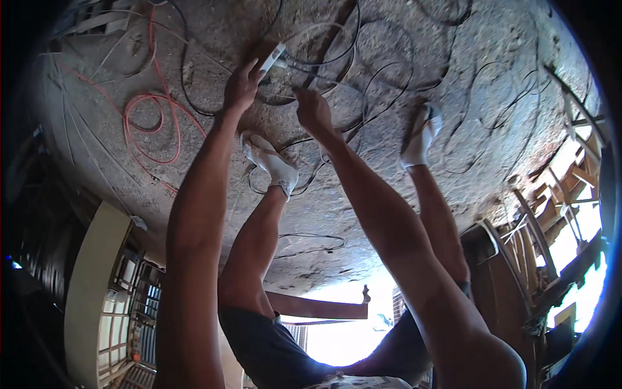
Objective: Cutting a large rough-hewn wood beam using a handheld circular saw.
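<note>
"What does the head view show?"

"The left hand [241,91] has its grip clamped on a white box [272,58], which is over the rough floor [363,201], beyond the person's white-covered feet [278,170]."

"And the right hand [313,111]?"

"Curled, near the box on its right side, among black cables [357,26]. I can't tell whether that grip is closed on anything."

"Anything on the left?"

"A red cord [170,101], lying in loops on the floor."

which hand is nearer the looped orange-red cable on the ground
Left. The left hand is to the right of the looped orange-red cable; the right hand is farther to its right.
</note>
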Available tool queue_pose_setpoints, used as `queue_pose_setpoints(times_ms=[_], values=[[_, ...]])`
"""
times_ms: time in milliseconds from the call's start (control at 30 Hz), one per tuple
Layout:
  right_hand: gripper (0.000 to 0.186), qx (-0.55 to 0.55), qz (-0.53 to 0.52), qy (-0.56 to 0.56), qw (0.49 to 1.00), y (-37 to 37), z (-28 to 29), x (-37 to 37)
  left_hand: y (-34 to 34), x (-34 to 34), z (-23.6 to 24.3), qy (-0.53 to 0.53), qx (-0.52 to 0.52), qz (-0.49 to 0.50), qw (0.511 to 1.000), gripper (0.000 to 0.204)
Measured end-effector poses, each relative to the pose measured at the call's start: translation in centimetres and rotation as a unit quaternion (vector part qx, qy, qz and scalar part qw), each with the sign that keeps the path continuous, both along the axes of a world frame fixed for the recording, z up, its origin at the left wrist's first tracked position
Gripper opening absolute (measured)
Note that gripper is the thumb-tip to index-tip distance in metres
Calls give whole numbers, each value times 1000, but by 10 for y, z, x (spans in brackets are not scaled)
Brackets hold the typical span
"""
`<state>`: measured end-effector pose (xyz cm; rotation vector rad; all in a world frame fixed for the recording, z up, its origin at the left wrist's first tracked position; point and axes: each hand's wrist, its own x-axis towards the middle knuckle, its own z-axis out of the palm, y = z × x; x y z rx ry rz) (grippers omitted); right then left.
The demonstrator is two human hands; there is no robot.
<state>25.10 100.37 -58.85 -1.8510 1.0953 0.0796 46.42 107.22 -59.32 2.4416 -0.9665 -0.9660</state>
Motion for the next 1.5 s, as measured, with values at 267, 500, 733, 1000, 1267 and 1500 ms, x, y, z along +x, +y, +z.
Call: queue_pose_setpoints(times_ms=[267, 500, 733, 1000, 1267, 1500], values=[[30, 135, -87, 48, 986, 11, -15, 61, 31, 42, -35, 91, 22, -44, 995, 60], [39, 124, -29, 73, 989, 12, -44, 82, 30, 66, -61, 247, 39, -23, 968, 62], [34, 107, 48, 46, 992, 9, -47, 83, 47, 77, -74, 301, 42, 32, 952, 73], [32, 31, -20, 37, 999, 21, -39, 89, 46, 78, -76, 356, 53, 46, 932, 91], [28, -18, -109, 33, 993, 34, -45, 105, 40, 60, -73, 340, -56, 77, 936, 51], [27, -50, -65, -27, 996, 33, -49, 64, 30, 33, -57, 238, -83, 24, 967, 56]])
